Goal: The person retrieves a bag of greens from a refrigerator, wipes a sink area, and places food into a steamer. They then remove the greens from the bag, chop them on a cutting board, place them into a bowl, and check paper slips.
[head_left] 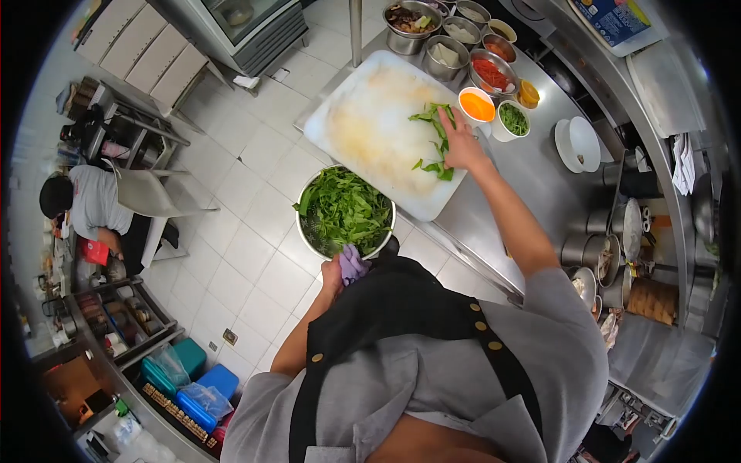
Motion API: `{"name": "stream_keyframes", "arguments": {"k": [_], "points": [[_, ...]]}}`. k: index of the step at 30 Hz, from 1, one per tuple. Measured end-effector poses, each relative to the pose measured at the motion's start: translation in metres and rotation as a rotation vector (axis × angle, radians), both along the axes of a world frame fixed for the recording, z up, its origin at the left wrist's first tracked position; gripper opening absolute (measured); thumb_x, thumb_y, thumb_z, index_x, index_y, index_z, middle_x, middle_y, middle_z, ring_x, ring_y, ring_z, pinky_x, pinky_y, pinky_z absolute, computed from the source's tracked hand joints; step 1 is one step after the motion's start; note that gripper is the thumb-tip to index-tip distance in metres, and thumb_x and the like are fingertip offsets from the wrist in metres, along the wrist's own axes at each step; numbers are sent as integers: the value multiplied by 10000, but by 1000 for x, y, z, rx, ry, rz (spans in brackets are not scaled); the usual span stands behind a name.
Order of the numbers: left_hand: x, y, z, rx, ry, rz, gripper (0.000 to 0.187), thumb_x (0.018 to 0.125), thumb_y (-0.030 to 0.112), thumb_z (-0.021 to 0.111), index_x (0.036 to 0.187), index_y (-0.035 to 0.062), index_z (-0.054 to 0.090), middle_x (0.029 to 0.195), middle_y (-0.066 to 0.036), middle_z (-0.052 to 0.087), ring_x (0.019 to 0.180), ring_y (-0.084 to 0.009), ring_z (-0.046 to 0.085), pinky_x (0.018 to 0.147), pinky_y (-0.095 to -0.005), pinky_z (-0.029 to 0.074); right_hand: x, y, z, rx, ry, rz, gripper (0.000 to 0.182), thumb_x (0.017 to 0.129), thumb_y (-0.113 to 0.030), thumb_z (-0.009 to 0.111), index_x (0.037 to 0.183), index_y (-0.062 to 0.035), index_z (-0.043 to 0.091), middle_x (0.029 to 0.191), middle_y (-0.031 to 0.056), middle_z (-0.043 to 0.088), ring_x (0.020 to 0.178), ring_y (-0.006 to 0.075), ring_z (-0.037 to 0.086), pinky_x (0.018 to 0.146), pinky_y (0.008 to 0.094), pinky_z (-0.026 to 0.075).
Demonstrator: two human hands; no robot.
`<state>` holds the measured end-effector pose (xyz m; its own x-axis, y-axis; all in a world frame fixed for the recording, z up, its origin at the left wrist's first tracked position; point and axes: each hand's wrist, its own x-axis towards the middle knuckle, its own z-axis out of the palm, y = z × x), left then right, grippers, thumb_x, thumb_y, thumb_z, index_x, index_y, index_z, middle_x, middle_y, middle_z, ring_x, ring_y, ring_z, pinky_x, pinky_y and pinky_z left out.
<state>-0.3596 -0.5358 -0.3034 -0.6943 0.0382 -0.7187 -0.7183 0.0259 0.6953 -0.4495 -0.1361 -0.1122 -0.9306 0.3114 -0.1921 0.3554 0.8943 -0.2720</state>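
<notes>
My left hand (332,276) is closed round a bunched purple cloth (353,265) at the near rim of a round metal bowl (302,225). Chopped green leaves (347,204) fill the bowl, which is beside the board's near-left edge. My right hand (463,144) rests on the right side of a white, stained cutting board (370,100), its fingers stretched out over a thin strip of loose green leaves (441,147). The leaves under the fingers are partly hidden.
Past the board stand several metal containers (446,58) of cut food, a cup of orange liquid (476,104) and a cup of chopped greens (513,119). White bowls (579,145) sit on the steel counter (532,177). A seated person (100,201) is at the far left.
</notes>
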Motion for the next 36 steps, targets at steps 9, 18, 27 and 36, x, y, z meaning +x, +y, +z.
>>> {"name": "stream_keyframes", "arguments": {"k": [9, 18, 27, 36], "points": [[1, 8, 30, -4, -4, 39, 364, 867, 203, 541, 650, -89, 561, 663, -129, 602, 551, -188, 568, 491, -343, 456, -21, 17, -3, -584, 245, 160, 734, 585, -8, 738, 1278, -110, 517, 1191, 126, 573, 1020, 251, 572, 876, 323, 474], [-3, -10, 26, -44, -17, 153, 375, 870, 209, 552, 640, -87, 548, 617, -100, 566, 522, -178, 532, 480, -342, 438, -29, 16, -43, -261, 213, -83, 335, 711, -196, 707, 1017, -67, 667, 952, 151, 656, 881, 274, 632, 789, 345, 496], [-10, -26, 33, -183, 67, 39, 390, 863, 241, 561, 663, -94, 552, 641, -121, 589, 550, -175, 546, 486, -342, 440, 205, 64, -62, 178, -175, -517, 453, 726, -263, 643, 1047, 42, 550, 993, 235, 602, 932, 407, 587, 829, 436, 479], [-33, -17, 39, 90, -131, 146, 331, 889, 219, 526, 770, -89, 555, 719, -140, 597, 598, -216, 584, 539, -361, 484, 290, 1, -83, 131, 194, -733, 222, 717, -143, 584, 875, 9, 548, 784, 227, 599, 779, 409, 603, 717, 449, 480]]}}
